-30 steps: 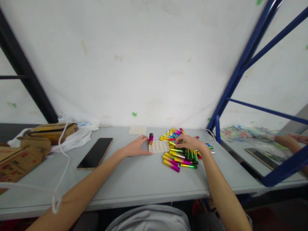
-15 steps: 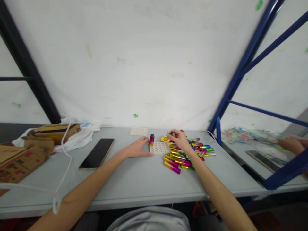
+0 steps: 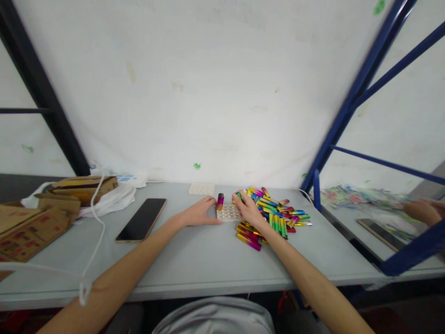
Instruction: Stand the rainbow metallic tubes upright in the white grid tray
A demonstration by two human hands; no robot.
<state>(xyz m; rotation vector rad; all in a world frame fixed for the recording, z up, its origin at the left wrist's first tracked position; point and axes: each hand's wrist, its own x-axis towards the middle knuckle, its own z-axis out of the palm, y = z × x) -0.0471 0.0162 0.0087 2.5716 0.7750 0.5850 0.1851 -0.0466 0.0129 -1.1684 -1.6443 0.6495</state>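
One green lighter (image 3: 239,196) is pinched in my right hand (image 3: 245,208) over the white tray (image 3: 226,214), my left hand (image 3: 201,212) open beside it, a purple lighter (image 3: 220,202) upright by its fingertips, the lighter pile (image 3: 277,222) right of my right hand.

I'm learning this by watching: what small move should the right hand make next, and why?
Probably lower the green lighter upright onto the white tray. The right hand holds it at the tray's right side, the purple lighter stands upright at the back left, and the left hand is at the left edge.
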